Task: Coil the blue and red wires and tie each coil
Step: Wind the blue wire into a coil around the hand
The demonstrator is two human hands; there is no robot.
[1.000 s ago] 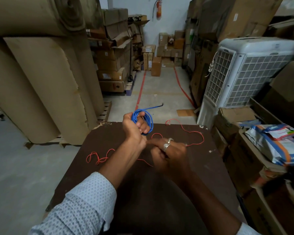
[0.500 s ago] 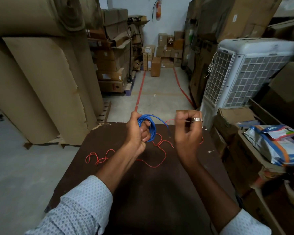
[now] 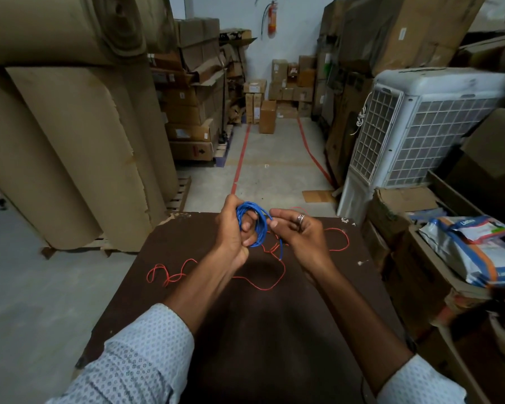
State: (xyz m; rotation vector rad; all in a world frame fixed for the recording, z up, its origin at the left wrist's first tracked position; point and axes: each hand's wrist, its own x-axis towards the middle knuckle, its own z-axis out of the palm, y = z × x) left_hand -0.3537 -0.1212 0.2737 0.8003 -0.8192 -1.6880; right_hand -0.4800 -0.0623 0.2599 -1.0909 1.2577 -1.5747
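Observation:
My left hand (image 3: pixel 233 231) grips a blue wire (image 3: pixel 259 225) wound into a small coil around its fingers, above the far part of the dark brown table (image 3: pixel 245 330). My right hand (image 3: pixel 298 231), with a ring on one finger, pinches the wire's loose end just right of the coil; a short blue tail hangs down from it. A thin red wire (image 3: pixel 263 282) lies loose and uncoiled across the table, from the left side under my hands to a loop at the right.
A white air cooler (image 3: pixel 414 126) stands right of the table. Open cardboard boxes and a printed bag (image 3: pixel 473 246) crowd the right edge. Large brown paper rolls (image 3: pixel 70 141) stand at left. A floor aisle with stacked boxes runs ahead.
My right hand has come up from the table and then moved in left to the coil with the wire's end. The long loose blue length is now wound onto the coil.

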